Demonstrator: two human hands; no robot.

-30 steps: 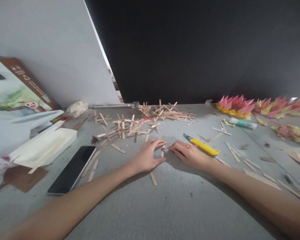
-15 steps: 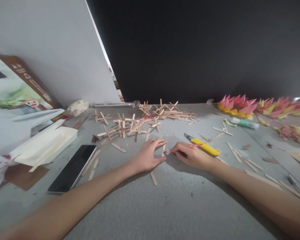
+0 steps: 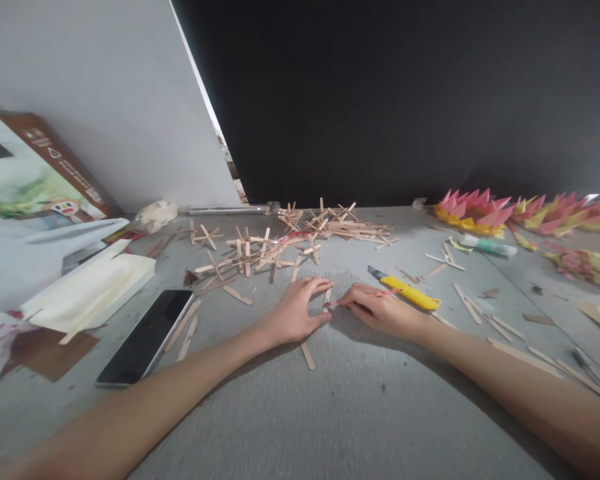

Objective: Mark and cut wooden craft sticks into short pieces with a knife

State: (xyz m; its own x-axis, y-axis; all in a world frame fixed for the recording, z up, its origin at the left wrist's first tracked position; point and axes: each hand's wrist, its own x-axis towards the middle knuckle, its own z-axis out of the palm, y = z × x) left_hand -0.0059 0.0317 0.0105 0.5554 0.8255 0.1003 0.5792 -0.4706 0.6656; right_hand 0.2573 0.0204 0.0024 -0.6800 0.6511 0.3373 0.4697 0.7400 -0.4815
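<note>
With my spread left hand (image 3: pixel 293 310) steadying a craft stick (image 3: pixel 327 295), my right hand (image 3: pixel 377 309), pinching a slim red tool (image 3: pixel 388 292), needs fine control

Sticks (image 3: pixel 350 230) (a loose heap) lie behind the knife (image 3: pixel 413 293), phone (image 3: pixel 146 338) left.

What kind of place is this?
Probably a craft workspace: a table bears a pile of wooden sticks, a yellow utility knife and pink-and-yellow folded paper shapes.
</note>
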